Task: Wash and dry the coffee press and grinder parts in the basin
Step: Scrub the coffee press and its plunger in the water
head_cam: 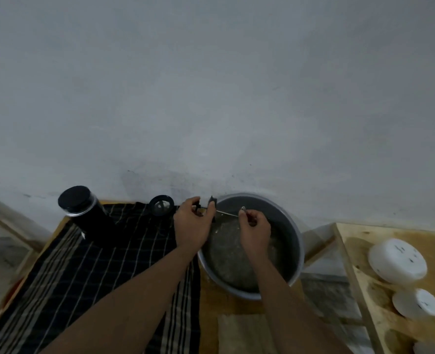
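Note:
A grey round basin (297, 241) with murky water sits on the wooden table against the wall. Above its far left rim both hands hold a thin metal plunger rod (227, 213). My left hand (192, 223) grips the rod's dark knob end, fingers curled, with a small black piece at its fingertips. My right hand (254, 226) pinches the other end, where a small shiny metal part shows. A tall dark jar with a black lid (83, 213) and a small black round part (161, 205) stand on the dark checked cloth (88, 272).
The checked cloth covers the table left of the basin. A second wooden surface at the right carries three white round containers (397, 260). A plain grey wall rises right behind the basin. A light wooden board (242, 333) lies at the table's front.

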A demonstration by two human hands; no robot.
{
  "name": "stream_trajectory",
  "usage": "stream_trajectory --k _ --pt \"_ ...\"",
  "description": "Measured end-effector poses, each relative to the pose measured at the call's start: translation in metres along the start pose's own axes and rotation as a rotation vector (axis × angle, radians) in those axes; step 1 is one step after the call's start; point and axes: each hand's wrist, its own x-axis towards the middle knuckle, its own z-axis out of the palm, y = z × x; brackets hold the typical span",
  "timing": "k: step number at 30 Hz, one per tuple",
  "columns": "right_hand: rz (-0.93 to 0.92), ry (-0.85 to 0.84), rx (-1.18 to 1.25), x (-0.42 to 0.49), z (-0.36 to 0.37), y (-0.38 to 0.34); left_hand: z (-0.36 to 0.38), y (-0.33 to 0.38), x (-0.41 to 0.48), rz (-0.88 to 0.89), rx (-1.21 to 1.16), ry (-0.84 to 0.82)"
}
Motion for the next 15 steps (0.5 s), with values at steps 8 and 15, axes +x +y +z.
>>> stream_trajectory --k 8,15 --pt "-0.149 -0.234 -0.039 -0.043 0.068 -0.016 -0.083 -0.037 0.004 -0.081 0.053 0.18" --pt "-0.138 -0.377 -0.285 -0.068 0.114 0.002 -0.129 -0.089 0.01 -0.225 0.129 0.066"
